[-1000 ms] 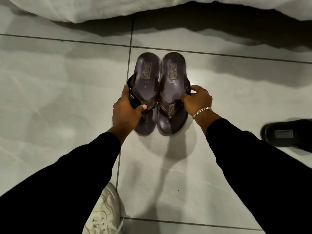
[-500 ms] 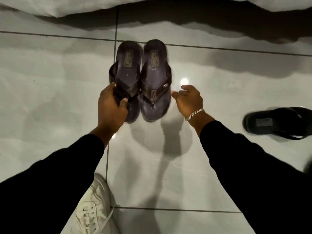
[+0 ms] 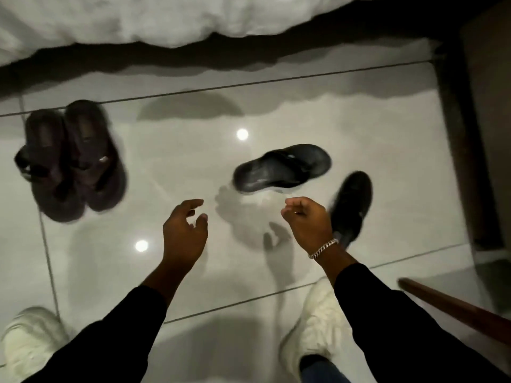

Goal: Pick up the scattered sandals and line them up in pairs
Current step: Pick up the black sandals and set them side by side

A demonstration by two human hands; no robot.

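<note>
The left hand (image 3: 184, 234) hovers empty with fingers spread; the right hand (image 3: 307, 224) hangs loosely curled, holding nothing. Beyond them two black sandals (image 3: 282, 168) (image 3: 350, 205) lie apart and askew on the tiled floor (image 3: 171, 167); far left, the brown sandals (image 3: 72, 158) sit paired, touching.

Motion blurs the brown pair (image 3: 72, 158) at far left; the right hand (image 3: 307, 225) hides part of a black sandal (image 3: 351, 205) near right.
</note>
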